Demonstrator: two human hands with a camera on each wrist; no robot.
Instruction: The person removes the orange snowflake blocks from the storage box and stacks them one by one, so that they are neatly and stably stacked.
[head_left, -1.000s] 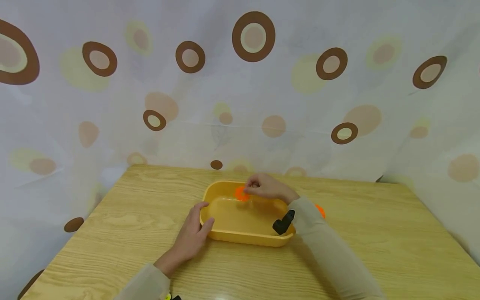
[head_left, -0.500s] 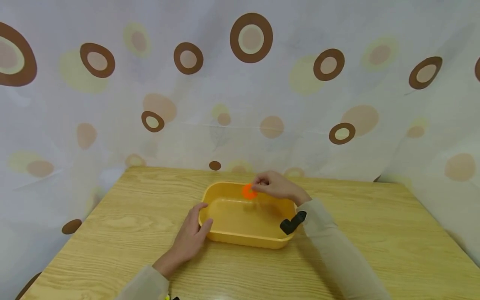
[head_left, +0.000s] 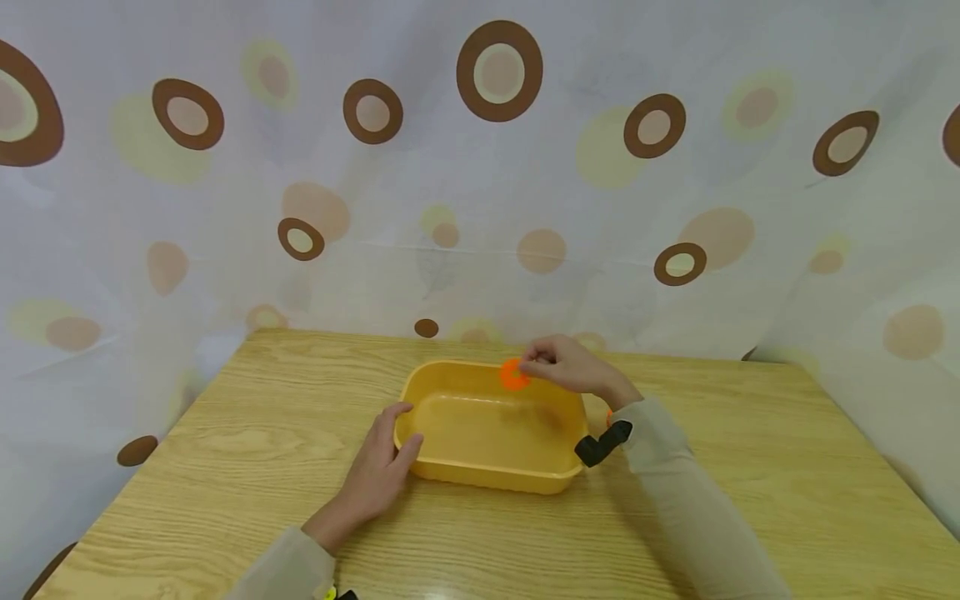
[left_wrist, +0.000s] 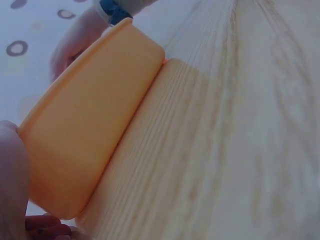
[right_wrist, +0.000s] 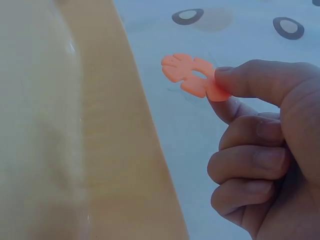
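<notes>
A yellow rectangular plastic basin [head_left: 480, 482] stands on the wooden table. My left hand [head_left: 378, 467] grips its left end, thumb on the near side and fingers round the end wall. The left wrist view shows the basin's outer wall [left_wrist: 95, 115] up close. Between thumb and index finger, my right hand [head_left: 566, 365] pinches an orange slotted plastic disc [right_wrist: 185, 75], shaped like a flower with a hole in the middle. This disc is held above the basin's far rim, towards its right side; the other right fingers are curled in.
A bit of another orange piece [head_left: 609, 418] shows beside the basin's right end, mostly hidden by the right wrist. A patterned curtain [head_left: 480, 183] hangs behind the table [head_left: 262, 467]. A small yellow thing [head_left: 331, 593] peeks out by the left sleeve.
My right hand has moved to the right and slightly up with the orange disc, from over the basin's inside towards its far rim. The left hand keeps its grip on the basin.
</notes>
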